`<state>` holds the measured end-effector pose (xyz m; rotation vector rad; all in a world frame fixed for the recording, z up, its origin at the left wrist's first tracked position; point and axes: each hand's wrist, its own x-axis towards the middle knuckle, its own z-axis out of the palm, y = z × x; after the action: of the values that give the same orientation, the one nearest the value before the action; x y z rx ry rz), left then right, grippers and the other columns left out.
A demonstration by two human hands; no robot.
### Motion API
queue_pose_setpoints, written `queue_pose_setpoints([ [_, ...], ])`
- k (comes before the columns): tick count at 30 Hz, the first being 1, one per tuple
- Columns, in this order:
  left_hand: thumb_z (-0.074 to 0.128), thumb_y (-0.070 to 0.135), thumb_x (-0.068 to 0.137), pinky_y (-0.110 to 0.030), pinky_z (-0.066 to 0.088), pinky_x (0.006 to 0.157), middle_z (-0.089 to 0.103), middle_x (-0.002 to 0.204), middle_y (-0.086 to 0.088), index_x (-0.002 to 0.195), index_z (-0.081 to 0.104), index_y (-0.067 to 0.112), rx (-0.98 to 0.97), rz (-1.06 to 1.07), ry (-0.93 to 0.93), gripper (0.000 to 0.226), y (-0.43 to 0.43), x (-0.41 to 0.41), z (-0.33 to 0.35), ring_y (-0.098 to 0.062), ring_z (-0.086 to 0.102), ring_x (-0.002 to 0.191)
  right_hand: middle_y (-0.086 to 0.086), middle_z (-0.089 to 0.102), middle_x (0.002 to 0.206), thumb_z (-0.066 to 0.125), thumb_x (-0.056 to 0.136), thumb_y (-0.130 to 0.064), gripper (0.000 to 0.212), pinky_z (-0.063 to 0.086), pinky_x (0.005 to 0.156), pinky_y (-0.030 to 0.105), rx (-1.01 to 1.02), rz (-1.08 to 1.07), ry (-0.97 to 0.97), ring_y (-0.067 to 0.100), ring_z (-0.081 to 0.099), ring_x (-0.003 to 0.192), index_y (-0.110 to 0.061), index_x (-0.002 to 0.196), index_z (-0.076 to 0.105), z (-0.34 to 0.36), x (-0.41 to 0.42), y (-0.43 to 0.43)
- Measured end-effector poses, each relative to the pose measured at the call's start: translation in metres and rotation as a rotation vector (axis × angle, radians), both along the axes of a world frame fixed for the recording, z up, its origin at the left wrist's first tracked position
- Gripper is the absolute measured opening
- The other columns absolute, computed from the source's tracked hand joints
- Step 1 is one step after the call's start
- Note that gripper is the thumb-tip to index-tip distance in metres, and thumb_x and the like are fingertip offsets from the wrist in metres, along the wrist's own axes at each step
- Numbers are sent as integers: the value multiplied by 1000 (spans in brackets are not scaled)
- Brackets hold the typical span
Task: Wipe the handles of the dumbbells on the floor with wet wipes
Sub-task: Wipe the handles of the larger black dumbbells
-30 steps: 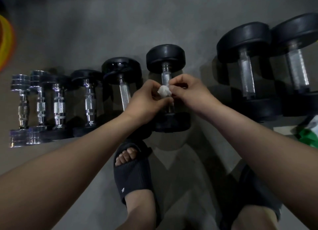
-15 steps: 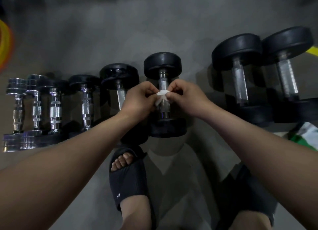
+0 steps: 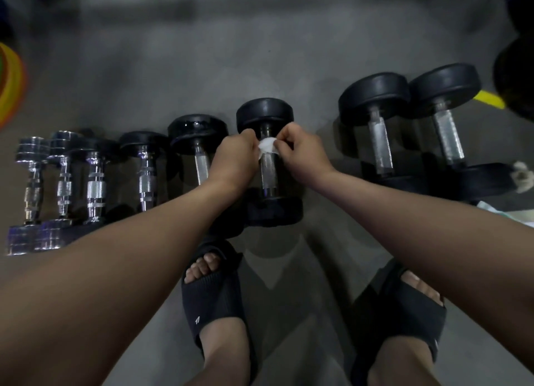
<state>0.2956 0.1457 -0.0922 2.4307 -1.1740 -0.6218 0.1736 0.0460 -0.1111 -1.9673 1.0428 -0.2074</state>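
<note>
A row of dumbbells lies on the grey floor. In the middle sits a black dumbbell (image 3: 265, 114) with a metal handle (image 3: 268, 173). A small white wet wipe (image 3: 266, 147) is held over the far end of that handle. My left hand (image 3: 235, 160) pinches the wipe from the left and my right hand (image 3: 302, 156) pinches it from the right. Whether the wipe touches the handle I cannot tell.
Left of it lie another black dumbbell (image 3: 198, 131) and several chrome dumbbells (image 3: 95, 180). Two bigger black dumbbells (image 3: 375, 97) lie to the right. My feet in black slides (image 3: 212, 296) stand just behind. Colored rings (image 3: 10, 82) show at the left edge.
Both hands with the wipe have moved down toward the far end of the middle dumbbell's handle. The view has shifted so the whole row sits lower in frame.
</note>
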Motion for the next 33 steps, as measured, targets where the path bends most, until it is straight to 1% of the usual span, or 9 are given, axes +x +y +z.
queue_pose_setpoints([
  [4, 59, 19, 91, -30, 44, 65, 65, 82, -5, 89, 65, 10, -2, 12, 88, 12, 6, 1, 1, -25, 61, 78, -2, 63, 78, 58, 95, -22, 9, 36, 60, 28, 10, -14, 38, 11, 55, 70, -20, 86, 58, -3, -2, 10],
  [8, 65, 17, 86, -25, 41, 66, 70, 81, 0, 87, 73, 14, 36, -82, 160, 8, 34, -5, -1, -18, 65, 81, -3, 66, 85, 62, 96, -24, 6, 44, 69, 30, 27, 160, 76, 15, 60, 79, -19, 93, 63, -6, -34, 24],
  [11, 67, 16, 86, -24, 42, 70, 74, 88, -1, 90, 75, 16, 31, -105, 175, 10, 47, -10, -5, -16, 66, 84, -7, 65, 85, 65, 95, -26, 4, 41, 67, 26, 1, 256, 88, 13, 60, 80, -22, 93, 63, -6, -39, 22],
  [15, 63, 16, 87, -28, 46, 69, 73, 86, -4, 86, 74, 13, 1, -16, 123, 12, 25, -1, -6, -20, 66, 82, -7, 64, 87, 63, 95, -27, 6, 36, 62, 20, 22, 100, 78, 10, 58, 80, -22, 90, 63, -12, -16, 10],
  [19, 59, 18, 86, -31, 48, 67, 71, 83, -7, 82, 69, 11, -27, 24, 89, 13, 0, 8, -5, -24, 63, 79, -5, 64, 85, 63, 95, -25, 8, 42, 68, 24, 46, -48, 45, 10, 57, 79, -21, 88, 65, -14, 4, 0],
  [25, 68, 21, 86, -28, 49, 71, 74, 84, -3, 82, 73, 16, 114, -144, 167, 8, 33, 5, -7, -18, 68, 82, -7, 64, 89, 64, 95, -29, 6, 45, 69, 26, 90, 209, 101, 10, 59, 82, -25, 92, 63, -6, -31, 19],
  [28, 67, 22, 85, -28, 50, 70, 74, 83, -3, 82, 74, 17, 133, -159, 184, 9, 35, 2, -9, -18, 69, 82, -8, 63, 86, 65, 94, -29, 6, 44, 70, 28, 27, 282, 107, 12, 59, 81, -25, 91, 61, -7, -35, 16],
  [31, 62, 16, 86, -22, 35, 58, 66, 68, 2, 74, 73, 13, 74, -68, 81, 17, 14, 6, -7, -19, 65, 74, -7, 61, 86, 63, 95, -27, 6, 36, 67, 25, -9, 175, 106, 12, 57, 81, -23, 91, 62, -8, -12, 1],
  [33, 61, 14, 86, -23, 36, 62, 68, 74, 0, 76, 72, 11, 46, 32, 85, 16, 2, 7, -4, -17, 62, 75, -6, 62, 87, 63, 95, -26, 6, 37, 69, 25, -5, 63, 86, 11, 56, 82, -22, 91, 62, -11, 2, -6],
])
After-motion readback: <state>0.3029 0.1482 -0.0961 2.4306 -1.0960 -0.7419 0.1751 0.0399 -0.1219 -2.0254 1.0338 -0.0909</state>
